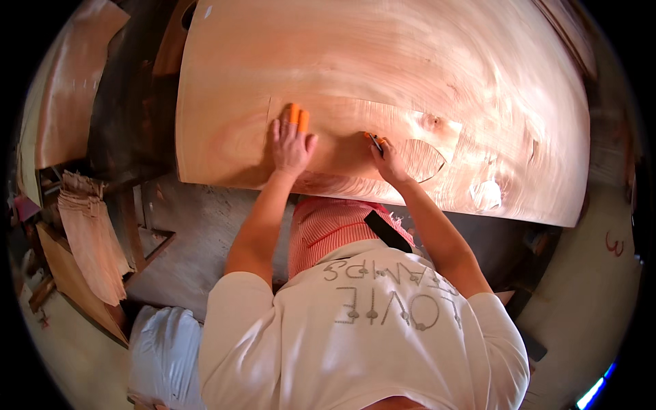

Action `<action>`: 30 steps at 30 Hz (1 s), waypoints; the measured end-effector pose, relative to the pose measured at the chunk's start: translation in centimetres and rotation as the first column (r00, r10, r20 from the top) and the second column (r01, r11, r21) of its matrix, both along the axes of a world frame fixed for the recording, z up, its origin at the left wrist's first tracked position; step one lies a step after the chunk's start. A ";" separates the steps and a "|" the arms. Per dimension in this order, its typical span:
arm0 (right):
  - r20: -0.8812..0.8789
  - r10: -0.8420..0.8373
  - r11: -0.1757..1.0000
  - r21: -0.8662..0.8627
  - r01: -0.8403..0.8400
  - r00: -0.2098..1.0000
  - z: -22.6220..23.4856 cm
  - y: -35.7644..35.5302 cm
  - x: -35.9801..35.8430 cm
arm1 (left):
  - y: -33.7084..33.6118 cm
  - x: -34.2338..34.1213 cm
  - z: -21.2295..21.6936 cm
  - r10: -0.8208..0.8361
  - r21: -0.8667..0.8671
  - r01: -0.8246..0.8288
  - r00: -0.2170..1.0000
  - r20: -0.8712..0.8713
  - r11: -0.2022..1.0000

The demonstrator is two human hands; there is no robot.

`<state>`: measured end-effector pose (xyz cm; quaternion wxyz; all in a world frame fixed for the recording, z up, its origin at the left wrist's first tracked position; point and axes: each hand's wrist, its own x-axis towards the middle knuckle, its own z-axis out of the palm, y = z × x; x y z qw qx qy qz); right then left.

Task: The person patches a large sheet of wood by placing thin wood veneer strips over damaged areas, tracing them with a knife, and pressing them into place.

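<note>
A large sheet of thin wood veneer (410, 89) is spread across the work surface in front of the person, its near edge running just ahead of the body and its pale grain swirling toward the right. On it a smaller rectangular veneer patch (355, 133) is laid flat, just right of a straight cut line in the sheet. The left hand (291, 145) is pressed palm-down and open on the left end of this patch, with orange finger guards (298, 116) worn on two fingertips; nothing is gripped by it. The right hand (388, 160) is closed around a small knife-like tool (374, 141), whose tip is held against the patch. Just right of that hand a leaf-shaped cutout (420, 159) is seen in the sheet. Strips of scrap veneer (92, 232) are hung over a stand at the left.
</note>
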<state>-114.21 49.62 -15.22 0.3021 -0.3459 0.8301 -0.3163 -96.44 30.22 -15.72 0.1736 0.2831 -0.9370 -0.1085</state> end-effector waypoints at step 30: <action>0.006 0.616 0.672 0.519 -0.529 0.788 -0.3 -5.1 9.7 | -4.3 2.5 -1.3 0.258 0.008 -0.258 0.966 -0.013 0.966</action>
